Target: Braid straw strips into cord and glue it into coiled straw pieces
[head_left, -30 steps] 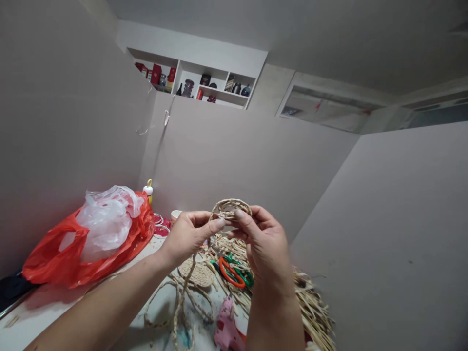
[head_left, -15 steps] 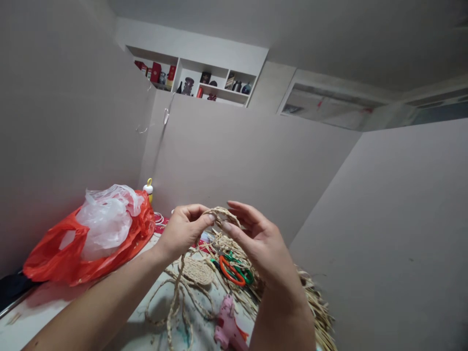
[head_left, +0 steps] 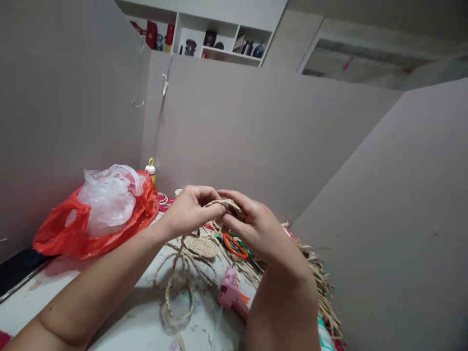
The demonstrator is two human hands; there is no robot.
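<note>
A small coil of braided straw cord [head_left: 234,207] is held up above the table between both hands. My left hand [head_left: 193,209] pinches the cord at the coil's left side. Curled round the right side of the coil is my right hand [head_left: 252,222], thumb below and fingers over it. A long tail of the braid [head_left: 168,295] hangs in loops below my left hand. Behind it, a flat woven straw oval [head_left: 201,246] lies on the white table [head_left: 127,312]. Part of the coil is hidden by the fingers.
Scissors with orange handles [head_left: 234,246] and green ones lie on loose straw [head_left: 321,287]. A pink glue gun [head_left: 231,292] rests nearer me. At the left are a red plastic bag [head_left: 62,229] with a clear bag [head_left: 109,197] and a small yellow-white bottle [head_left: 150,170].
My hands have come closer together, and my right fingers have closed round the coil. The hanging braid has swung into a rounder loop. The camera view has tilted down.
</note>
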